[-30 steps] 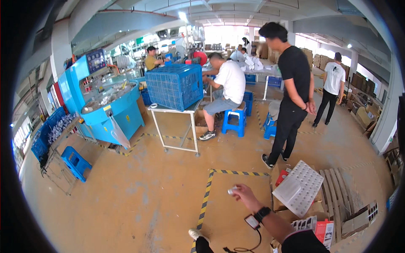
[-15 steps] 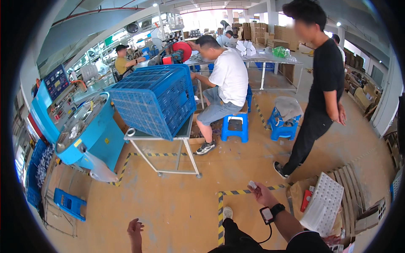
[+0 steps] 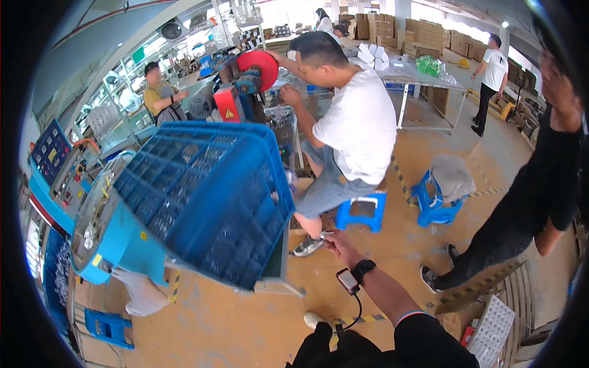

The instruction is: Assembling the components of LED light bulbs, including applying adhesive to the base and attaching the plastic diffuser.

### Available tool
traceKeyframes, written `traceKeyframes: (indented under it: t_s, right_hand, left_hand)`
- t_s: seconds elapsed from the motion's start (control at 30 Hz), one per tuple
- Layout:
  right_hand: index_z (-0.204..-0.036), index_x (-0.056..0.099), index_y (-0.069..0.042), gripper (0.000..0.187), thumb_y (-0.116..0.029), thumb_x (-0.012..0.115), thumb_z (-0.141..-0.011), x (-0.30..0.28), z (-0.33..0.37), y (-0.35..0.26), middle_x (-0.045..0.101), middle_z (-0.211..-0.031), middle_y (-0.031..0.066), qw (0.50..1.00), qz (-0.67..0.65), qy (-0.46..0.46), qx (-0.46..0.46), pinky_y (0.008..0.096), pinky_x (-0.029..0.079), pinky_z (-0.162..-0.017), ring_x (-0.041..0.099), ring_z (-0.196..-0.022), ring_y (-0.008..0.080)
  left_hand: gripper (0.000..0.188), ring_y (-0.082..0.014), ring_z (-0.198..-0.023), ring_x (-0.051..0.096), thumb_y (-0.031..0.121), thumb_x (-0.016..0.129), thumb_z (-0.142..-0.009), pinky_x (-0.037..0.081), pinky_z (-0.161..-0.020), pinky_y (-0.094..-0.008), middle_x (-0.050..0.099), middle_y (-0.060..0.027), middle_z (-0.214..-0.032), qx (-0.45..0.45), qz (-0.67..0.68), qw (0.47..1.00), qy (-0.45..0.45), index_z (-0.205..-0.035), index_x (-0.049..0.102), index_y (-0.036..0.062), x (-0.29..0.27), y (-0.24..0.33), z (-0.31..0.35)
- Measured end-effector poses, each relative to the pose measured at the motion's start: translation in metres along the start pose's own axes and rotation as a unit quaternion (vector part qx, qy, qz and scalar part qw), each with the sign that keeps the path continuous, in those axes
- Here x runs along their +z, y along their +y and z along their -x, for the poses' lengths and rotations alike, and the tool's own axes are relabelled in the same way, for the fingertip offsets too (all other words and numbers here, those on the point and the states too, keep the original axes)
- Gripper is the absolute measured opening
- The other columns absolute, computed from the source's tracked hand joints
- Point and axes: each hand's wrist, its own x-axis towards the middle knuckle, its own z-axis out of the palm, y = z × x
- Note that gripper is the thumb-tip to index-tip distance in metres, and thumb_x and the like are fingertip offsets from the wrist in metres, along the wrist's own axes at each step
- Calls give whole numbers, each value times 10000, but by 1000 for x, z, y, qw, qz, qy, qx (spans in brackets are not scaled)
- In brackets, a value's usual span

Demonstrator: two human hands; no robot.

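My right hand [image 3: 343, 248] reaches forward in the middle of the view, its fingers pinched on a small pale piece [image 3: 327, 235]. The piece is too small to name more closely. A watch [image 3: 363, 268] and a small cabled device [image 3: 348, 280] sit on my right wrist. To the left of that hand, apart from it, a large blue plastic crate [image 3: 221, 202] lies tilted on its side on a metal-legged stand [image 3: 279, 270]. My left hand is out of view.
A seated person in a white shirt [image 3: 362, 122] works at a machine with a red wheel [image 3: 259, 69]. Another person in black [image 3: 521, 202] stands close on the right. Blue stools [image 3: 438, 199], a round blue machine [image 3: 123, 236] and a white perforated tray [image 3: 494, 328] stand around.
I have moved closer to the crate and the seated person. My right hand has reached forward with the small pale piece. My left hand has gone out of view.
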Motion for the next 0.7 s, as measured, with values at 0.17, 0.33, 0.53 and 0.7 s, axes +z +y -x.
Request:
traceKeyframes:
  t_s: [0.17, 0.33, 0.53, 0.7]
  right_hand:
    - [-1010, 567, 6, 338, -178, 612, -730, 30, -136, -46, 584, -748, 73, 983, 131, 52, -121, 245, 467, -576, 573, -665, 116]
    - [-942, 612, -6, 320, -211, 631, -698, 74, -261, -61, 591, -732, 69, 940, 308, 58, -135, 280, 453, -626, 577, -697, 137]
    - [-966, 559, -33, 350, -154, 653, -650, 77, -381, -59, 554, -667, 37, 930, 332, 14, -156, 265, 438, -609, 551, -637, 137]
    - [-953, 568, -105, 373, -233, 652, -612, 93, -424, -46, 615, -834, 106, 837, 500, 20, -222, 376, 436, -710, 572, -791, 286]
  left_hand:
    - [217, -135, -679, 509, 256, 523, -787, 462, -605, -304, 534, -35, -710, 46, -12, 997, 55, -779, 542, 40, 11, 53, -18]
    - [227, -138, -632, 513, 260, 578, -757, 462, -505, -290, 524, -38, -694, 178, -110, 966, 149, -807, 557, 39, 37, 12, 9]
    - [767, -257, -1135, 414, 512, 532, -764, 315, -927, -494, 448, -149, -1226, -423, 261, 867, 3, -1303, 261, 39, 96, 7, 55]
    - [679, -240, -1072, 448, 461, 523, -784, 353, -876, -453, 474, -135, -1189, -417, 161, 895, 13, -1274, 306, 45, 130, 48, 99]
